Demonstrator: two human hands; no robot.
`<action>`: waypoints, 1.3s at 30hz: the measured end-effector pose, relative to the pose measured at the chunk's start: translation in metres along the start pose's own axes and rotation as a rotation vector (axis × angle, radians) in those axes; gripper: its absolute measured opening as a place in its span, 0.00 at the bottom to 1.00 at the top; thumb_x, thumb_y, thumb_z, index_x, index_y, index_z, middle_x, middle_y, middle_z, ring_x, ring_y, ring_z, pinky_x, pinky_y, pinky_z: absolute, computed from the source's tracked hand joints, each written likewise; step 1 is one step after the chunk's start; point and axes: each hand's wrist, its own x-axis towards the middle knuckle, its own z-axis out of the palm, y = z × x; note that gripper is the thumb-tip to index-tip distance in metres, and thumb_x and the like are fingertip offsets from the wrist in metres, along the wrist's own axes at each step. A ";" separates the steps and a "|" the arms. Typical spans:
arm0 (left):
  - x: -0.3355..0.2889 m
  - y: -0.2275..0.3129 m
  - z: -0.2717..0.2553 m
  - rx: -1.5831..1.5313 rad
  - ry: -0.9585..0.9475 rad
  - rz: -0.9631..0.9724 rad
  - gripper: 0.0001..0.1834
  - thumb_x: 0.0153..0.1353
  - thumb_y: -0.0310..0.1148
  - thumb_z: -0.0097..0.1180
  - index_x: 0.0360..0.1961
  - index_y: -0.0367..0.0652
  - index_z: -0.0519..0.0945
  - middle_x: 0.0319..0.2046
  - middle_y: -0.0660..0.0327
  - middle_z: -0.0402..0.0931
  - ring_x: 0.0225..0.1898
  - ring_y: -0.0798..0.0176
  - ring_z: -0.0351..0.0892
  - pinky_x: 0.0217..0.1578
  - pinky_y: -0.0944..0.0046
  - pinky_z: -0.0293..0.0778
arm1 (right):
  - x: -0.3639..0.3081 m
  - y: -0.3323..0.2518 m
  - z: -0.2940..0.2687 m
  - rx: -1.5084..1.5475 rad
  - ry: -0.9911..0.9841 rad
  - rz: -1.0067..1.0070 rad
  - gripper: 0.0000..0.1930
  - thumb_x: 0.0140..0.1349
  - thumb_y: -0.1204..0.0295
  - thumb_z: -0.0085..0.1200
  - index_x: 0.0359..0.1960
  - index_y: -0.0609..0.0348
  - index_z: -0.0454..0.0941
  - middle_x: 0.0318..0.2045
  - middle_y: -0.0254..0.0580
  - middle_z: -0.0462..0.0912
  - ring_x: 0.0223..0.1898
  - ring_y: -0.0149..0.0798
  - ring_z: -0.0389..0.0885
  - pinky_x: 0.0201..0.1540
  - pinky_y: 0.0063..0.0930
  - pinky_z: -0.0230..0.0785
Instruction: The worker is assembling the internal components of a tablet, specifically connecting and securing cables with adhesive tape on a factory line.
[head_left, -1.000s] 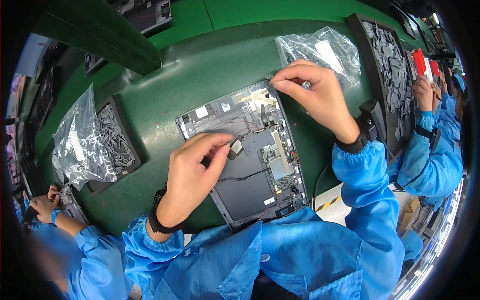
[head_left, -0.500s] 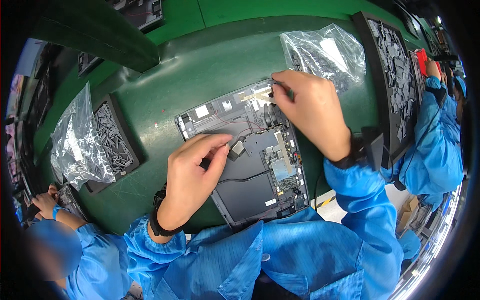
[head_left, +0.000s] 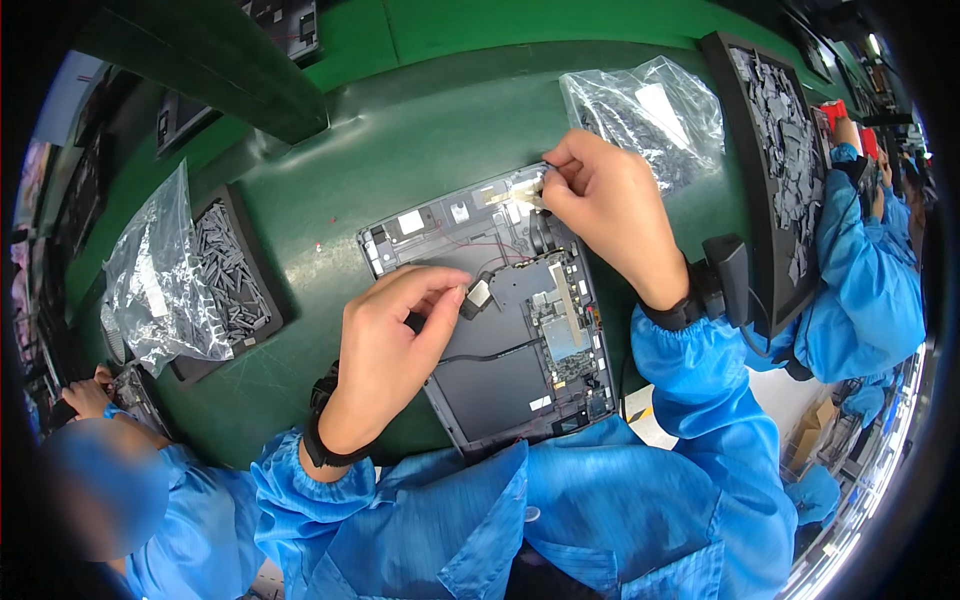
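"Grey laptop case is lying beneath your left hand, and the circuit board is already sitting inside it, right of those fingers. What's looking unfinished?"

"The small block, I'd judge: it's lying tilted at your left fingertips, with a red wire curving beyond them. You're curling those fingers into a near pinch; whether they're gripping it, I can't tell. Your right hand is bunching at the case's far corner, its hold hidden."

Fairly bright, even light falls on the open casing, which looks sharp. Left of it, pale glare whitens the green table; beyond it rightward, glints streak a plastic bag. Far around it, everything bends into a black rim.
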 end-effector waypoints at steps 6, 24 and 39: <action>-0.001 -0.009 0.001 -0.137 -0.013 -0.126 0.07 0.63 0.24 0.59 0.41 0.33 0.84 0.33 0.62 0.83 0.30 0.72 0.79 0.34 0.73 0.75 | -0.006 -0.002 0.008 -0.079 0.096 -0.081 0.08 0.50 0.79 0.56 0.34 0.65 0.77 0.25 0.52 0.81 0.29 0.55 0.81 0.31 0.42 0.73; 0.001 0.020 -0.002 -0.614 0.064 0.147 0.09 0.59 0.20 0.63 0.41 0.37 0.86 0.38 0.62 0.79 0.40 0.70 0.75 0.42 0.72 0.71 | -0.047 -0.063 -0.012 0.700 -0.218 0.093 0.05 0.57 0.75 0.65 0.33 0.62 0.83 0.25 0.32 0.80 0.21 0.19 0.69 0.23 0.18 0.62; 0.087 0.019 -0.007 0.284 0.001 0.337 0.09 0.61 0.25 0.58 0.41 0.37 0.85 0.36 0.57 0.81 0.35 0.65 0.79 0.37 0.69 0.73 | 0.021 -0.006 -0.041 -0.417 0.102 -0.805 0.07 0.48 0.74 0.63 0.27 0.56 0.77 0.29 0.37 0.76 0.33 0.43 0.76 0.35 0.32 0.71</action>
